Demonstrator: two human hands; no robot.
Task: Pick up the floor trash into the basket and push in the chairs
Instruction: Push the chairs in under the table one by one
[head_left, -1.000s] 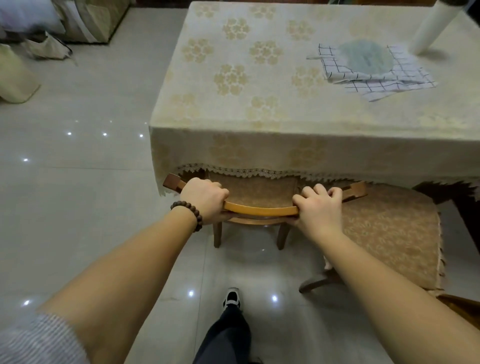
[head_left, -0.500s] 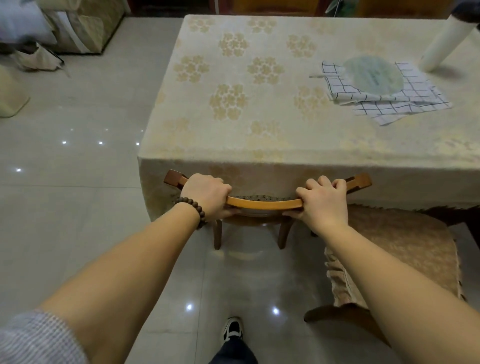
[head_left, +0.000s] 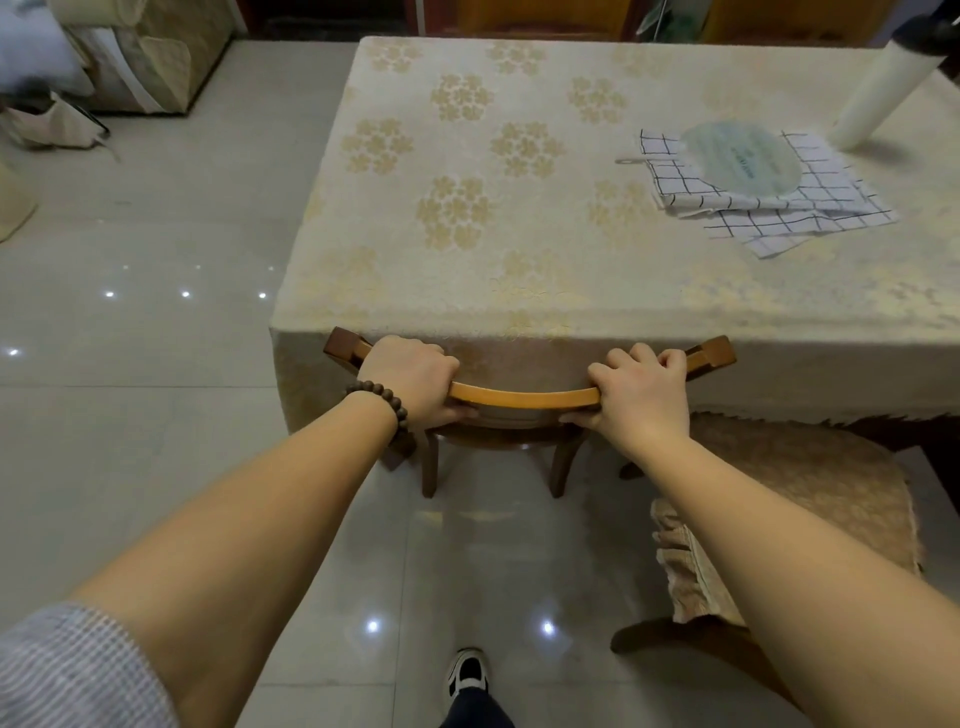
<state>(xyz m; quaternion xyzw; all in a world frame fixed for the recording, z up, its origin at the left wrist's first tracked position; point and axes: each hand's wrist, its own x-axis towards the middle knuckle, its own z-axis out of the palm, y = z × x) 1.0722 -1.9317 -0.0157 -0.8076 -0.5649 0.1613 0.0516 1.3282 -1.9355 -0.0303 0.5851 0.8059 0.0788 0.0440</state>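
— At the table (head_left: 519, 291) edge: status of the chair (head_left: 524, 399)?
— Top rail touching the cloth, seat under the table. Left hand (head_left: 415, 379) and right hand (head_left: 641, 395): each grip wrapped tight around the rail.
— Advice?
— Press evenly, keep it square; second chair (head_left: 810, 493) beside it awaits.

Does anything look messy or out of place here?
Yes. The second chair on the right sticks out from the table, not pushed in, while both hands grip the first chair. The checked cloths lie crooked.
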